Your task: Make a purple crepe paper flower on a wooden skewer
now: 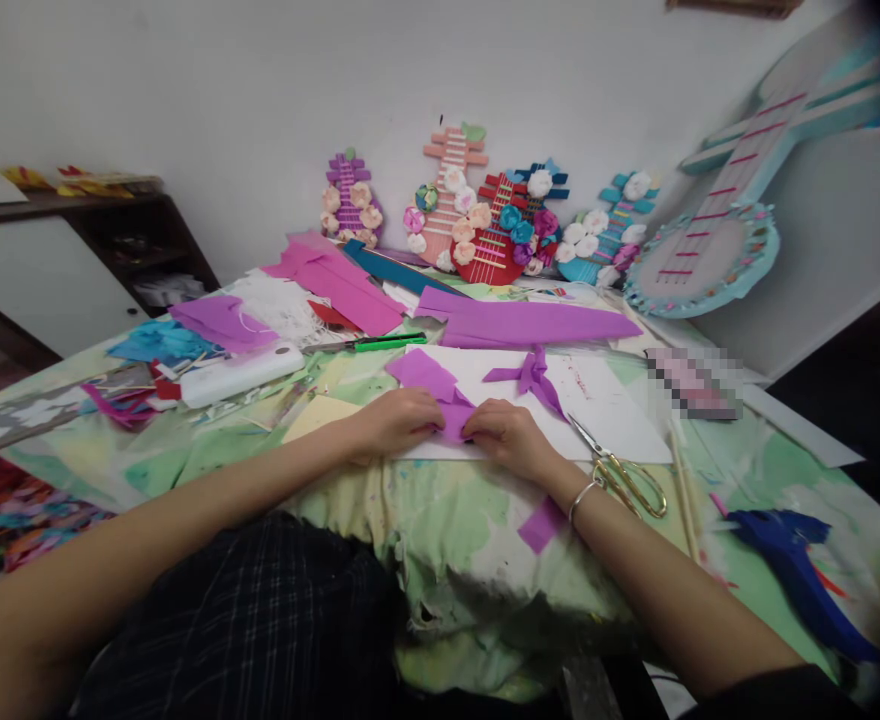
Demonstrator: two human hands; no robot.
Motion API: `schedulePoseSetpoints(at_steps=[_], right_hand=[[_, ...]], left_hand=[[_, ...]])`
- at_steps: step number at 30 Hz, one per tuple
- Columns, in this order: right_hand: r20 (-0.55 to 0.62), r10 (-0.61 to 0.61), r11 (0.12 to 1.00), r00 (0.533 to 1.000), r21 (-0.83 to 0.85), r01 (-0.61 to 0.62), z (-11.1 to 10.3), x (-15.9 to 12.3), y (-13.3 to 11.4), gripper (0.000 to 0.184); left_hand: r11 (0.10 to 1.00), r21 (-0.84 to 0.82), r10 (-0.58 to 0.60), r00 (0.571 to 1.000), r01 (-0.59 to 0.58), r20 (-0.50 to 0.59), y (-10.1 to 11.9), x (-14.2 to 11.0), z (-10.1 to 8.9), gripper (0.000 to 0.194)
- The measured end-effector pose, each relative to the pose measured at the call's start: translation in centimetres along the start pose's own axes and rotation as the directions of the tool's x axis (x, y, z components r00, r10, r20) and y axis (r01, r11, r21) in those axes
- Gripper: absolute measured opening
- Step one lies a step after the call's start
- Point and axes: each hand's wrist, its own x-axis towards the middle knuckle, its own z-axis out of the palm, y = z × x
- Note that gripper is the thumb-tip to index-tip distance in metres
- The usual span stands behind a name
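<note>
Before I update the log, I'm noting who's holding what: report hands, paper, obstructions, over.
Left hand and right hand pinching purple paper. Paper over white sheet. Gold-handled scissors close by right wrist; nothing seen between the hands but paper.

A purple lute-shaped model and a red lute-shaped model, both bearing round peach rosettes, stand before the plain pale wall. A larger light-blue banjo-shaped model rises at right; a dark-brown, white-panelled cabinet stands far left.
</note>
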Motion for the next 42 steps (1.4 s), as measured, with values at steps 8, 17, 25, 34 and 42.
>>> schedulePoseSetpoints(at_steps=[8, 17, 25, 34, 42], right_hand=[[0.027, -0.072, 0.995, 0.997, 0.070, 0.070, -0.4, 0.1, 0.3, 0.024], [-0.034, -0.048, 0.999, 0.998, -0.008, 0.048, -0.1, 0.0, 0.8, 0.028], [-0.095, 0.172, 0.976, 0.981, 0.155, -0.156, 0.2, -0.2, 1.1, 0.021], [-0.051, 0.142, 0.983, 0.989, 0.126, -0.134, -0.5, -0.1, 1.1, 0.015], [-0.015, 0.078, 0.995, 0.997, 0.057, -0.077, -0.7, 0.1, 0.8, 0.020]], left_hand=[[0.943, -0.324, -0.032, 0.992, 0.071, 0.123, -0.9, -0.1, -1.3, 0.018], [0.942, -0.334, 0.009, 0.995, 0.026, 0.103, -0.7, 0.6, -0.5, 0.025], [0.895, -0.422, -0.119, 0.989, 0.145, 0.087, -0.9, 1.8, 1.3, 0.019], [0.862, -0.417, -0.306, 0.952, 0.287, 0.022, -0.4, 1.8, 1.5, 0.012], [0.843, -0.466, -0.270, 0.961, 0.267, 0.063, -0.2, 1.6, 1.4, 0.010]])
